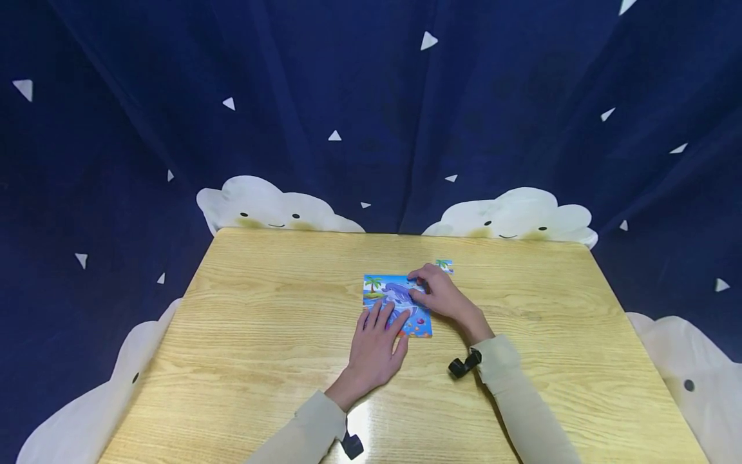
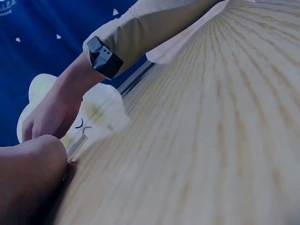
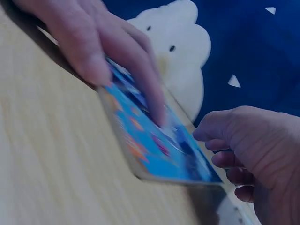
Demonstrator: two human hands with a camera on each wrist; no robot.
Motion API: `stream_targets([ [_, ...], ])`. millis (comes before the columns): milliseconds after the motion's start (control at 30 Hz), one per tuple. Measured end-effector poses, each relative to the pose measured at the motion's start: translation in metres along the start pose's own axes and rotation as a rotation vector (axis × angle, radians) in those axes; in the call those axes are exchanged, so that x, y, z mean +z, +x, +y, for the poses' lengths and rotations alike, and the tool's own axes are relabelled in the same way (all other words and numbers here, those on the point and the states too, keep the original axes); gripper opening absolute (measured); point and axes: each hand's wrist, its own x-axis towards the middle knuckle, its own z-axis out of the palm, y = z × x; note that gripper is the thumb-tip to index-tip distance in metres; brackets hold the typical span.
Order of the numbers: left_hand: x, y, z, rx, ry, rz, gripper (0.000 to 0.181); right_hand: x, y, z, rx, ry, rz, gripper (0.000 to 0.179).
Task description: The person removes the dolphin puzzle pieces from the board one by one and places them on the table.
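The dolphin puzzle (image 1: 420,327) lies on the tabletop's (image 1: 261,290) far half, its near left part covered by the left hand (image 1: 373,351), fingers spread apart. The right hand (image 1: 443,298) hides its far right corner; whether that grip clamps anything, I cannot tell. Just beyond lies a small palm-tree piece (image 1: 444,264); farther, a cloud-patterned curtain (image 1: 371,84).

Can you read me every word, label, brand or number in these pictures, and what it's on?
"ile": white lettering, cut off by the left wrist picture's edge, on the blue curtain.
Marks beneath it: too small to read.
Dolphin picture and black wrist device: no readable text.
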Motion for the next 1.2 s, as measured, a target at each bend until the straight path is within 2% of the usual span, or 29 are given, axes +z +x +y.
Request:
stream_targets([
  [200,0.001,-0.001,-0.001,0.001,0.006,0.015,0.052,0.018,0.006,-0.012,0.045,-0.026,-0.027,0.032],
  [300,0.0,-0.001,0.0,0.009,0.01,0.026,0.052,0.02,0.007,-0.017,0.073,-0.033,-0.027,0.032],
  [500,0.0,0.0,0.0,0.003,0.016,0.007,0.053,0.021,0.007,-0.019,0.084,-0.076,-0.015,0.035],
  [833,0.001,-0.002,0.0,0.01,0.009,0.008,0.053,0.023,0.007,-0.021,0.058,-0.117,-0.055,0.036],
  [1200,0.003,-0.001,-0.001,0.008,0.036,-0.003,0.054,0.025,0.006,-0.018,0.047,-0.102,-0.012,0.042],
])
